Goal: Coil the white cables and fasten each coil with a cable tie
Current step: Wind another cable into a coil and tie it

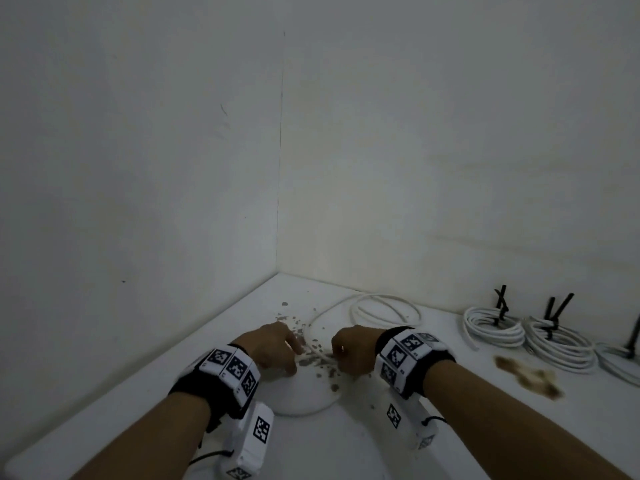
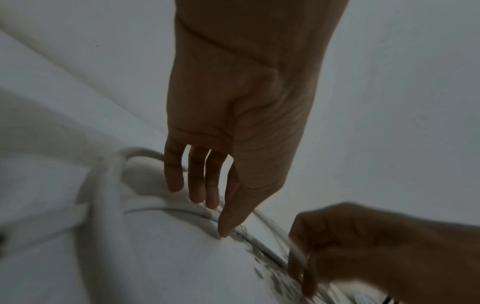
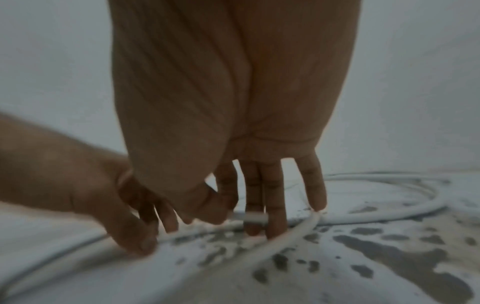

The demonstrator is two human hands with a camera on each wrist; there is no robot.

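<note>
- White cable (image 1: 382, 308) lies loosely looped just beyond the right hand (image 1: 351, 351), one strand running back between both hands on the stained table (image 1: 346, 445).
- Right hand pinches that strand between thumb and fingers (image 3: 275, 205); blur hides the exact grip.
- Left hand (image 1: 272, 346) rests straight fingertips (image 2: 226, 226) on the cable, gripping nothing.
- Tied coils (image 1: 495, 327) sit well right of the right hand, the outermost cut off.

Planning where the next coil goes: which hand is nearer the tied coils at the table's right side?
Right. The right hand is down at the loose white cable, to the left of the tied coils; the left hand is farther left still.
</note>
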